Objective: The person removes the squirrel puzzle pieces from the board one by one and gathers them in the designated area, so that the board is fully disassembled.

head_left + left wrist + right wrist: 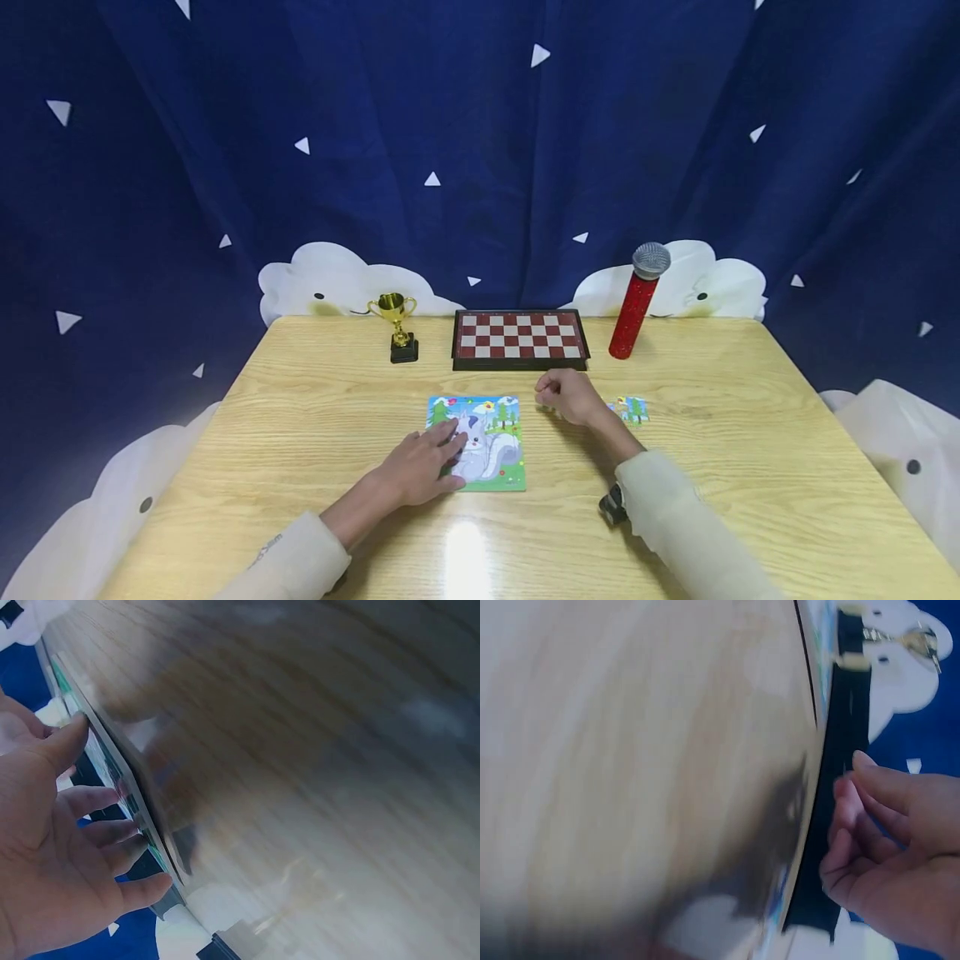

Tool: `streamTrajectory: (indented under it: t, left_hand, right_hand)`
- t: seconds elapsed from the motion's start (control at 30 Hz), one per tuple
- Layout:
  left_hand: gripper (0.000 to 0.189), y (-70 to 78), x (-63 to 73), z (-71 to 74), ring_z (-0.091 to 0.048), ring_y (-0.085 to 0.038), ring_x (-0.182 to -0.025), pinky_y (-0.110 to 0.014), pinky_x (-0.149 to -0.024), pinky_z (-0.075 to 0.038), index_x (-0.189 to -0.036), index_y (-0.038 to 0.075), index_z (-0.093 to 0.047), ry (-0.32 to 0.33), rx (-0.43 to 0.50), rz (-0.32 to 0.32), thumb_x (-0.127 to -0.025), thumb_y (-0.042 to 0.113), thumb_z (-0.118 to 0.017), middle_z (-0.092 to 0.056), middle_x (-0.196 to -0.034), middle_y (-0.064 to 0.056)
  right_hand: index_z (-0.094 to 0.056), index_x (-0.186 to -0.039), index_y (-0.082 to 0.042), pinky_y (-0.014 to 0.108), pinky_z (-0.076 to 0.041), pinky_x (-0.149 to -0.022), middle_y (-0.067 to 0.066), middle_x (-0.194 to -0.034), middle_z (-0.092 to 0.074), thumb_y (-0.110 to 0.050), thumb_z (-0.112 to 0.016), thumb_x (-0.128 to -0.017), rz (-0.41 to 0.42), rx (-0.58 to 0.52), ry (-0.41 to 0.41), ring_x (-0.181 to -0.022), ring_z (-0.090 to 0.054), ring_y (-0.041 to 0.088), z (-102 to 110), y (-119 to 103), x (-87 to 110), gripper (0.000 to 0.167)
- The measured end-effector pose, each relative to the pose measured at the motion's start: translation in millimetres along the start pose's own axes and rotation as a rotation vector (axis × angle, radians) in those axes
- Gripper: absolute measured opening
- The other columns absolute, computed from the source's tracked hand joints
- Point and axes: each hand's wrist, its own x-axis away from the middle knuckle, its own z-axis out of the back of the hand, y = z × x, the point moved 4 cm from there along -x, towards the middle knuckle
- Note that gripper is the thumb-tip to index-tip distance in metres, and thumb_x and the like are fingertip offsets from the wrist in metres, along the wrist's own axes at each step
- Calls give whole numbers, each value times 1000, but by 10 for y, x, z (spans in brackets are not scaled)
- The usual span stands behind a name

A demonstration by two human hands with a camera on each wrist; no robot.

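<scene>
A square jigsaw puzzle (498, 467) with a grey squirrel picture lies flat on the table. My left hand (423, 467) rests on its left part, fingers straight and spread, covering some of the picture. In the left wrist view, the fingers of the left hand (67, 840) touch the board seen edge-on. To the puzzle's upper right is my right hand (570, 397), with its fingers curled. The right wrist view shows the thumb and index tips of the right hand (892, 847) close together, with nothing visible between them. Beyond that wrist lie puzzle pieces (636, 409), partly hidden by the arm.
A checkered game board (521, 337) in a black frame stands behind the puzzle. Left of it is a gold trophy cup (397, 321). A red toy microphone (636, 308) stands at the back right. White cloud-shaped cushions (360, 283) line the table (315, 400) edges.
</scene>
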Motion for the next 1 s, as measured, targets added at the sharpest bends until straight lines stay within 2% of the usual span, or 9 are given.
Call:
streamTrajectory:
  t: [0.13,0.33,0.57,0.77,1.0]
  left_hand:
    - [65,-8,24,16,-33,-30,-141,-54,-107,-37,-144,10,-41,5,11,-4,-93,48,-53,-33,-153,-14]
    - [66,-39,85,25,-34,-32,-140,-54,-107,-37,-144,10,-41,1,7,-5,-93,51,-50,-33,-153,-15]
    - [67,-54,158,3,-32,-32,-141,-55,-108,-36,-145,10,-40,-8,27,-18,-93,52,-48,-30,-155,-14]
    - [68,-48,179,-22,-33,-31,-141,-53,-107,-37,-145,10,-39,-9,11,-30,-93,52,-49,-29,-155,-14]
    - [67,-42,195,-15,-37,-31,-139,-52,-105,-40,-143,10,-42,6,-7,-35,-92,51,-51,-32,-153,-14]
  right_hand:
    - [-68,-93,-3,21,-45,-60,3,-78,-64,-9,-67,-87,37,-6,13,-65,-54,9,-149,-178,-23,9]
    - [-68,-95,-4,22,-44,-59,1,-79,-63,-10,-67,-87,18,-29,-27,-66,-51,10,-337,-373,-69,10]
    - [-69,-89,-6,23,-45,-66,0,-75,-64,-9,-65,-88,45,-12,-44,-69,-54,9,-529,-519,-108,5]
    - [-69,-91,-5,23,-45,-64,1,-76,-64,-9,-65,-88,74,-13,-54,-68,-53,10,-659,-641,-93,7]
    - [-68,-92,-4,21,-45,-62,3,-78,-64,-9,-66,-87,60,-70,-89,-69,-54,10,-801,-738,-109,7]
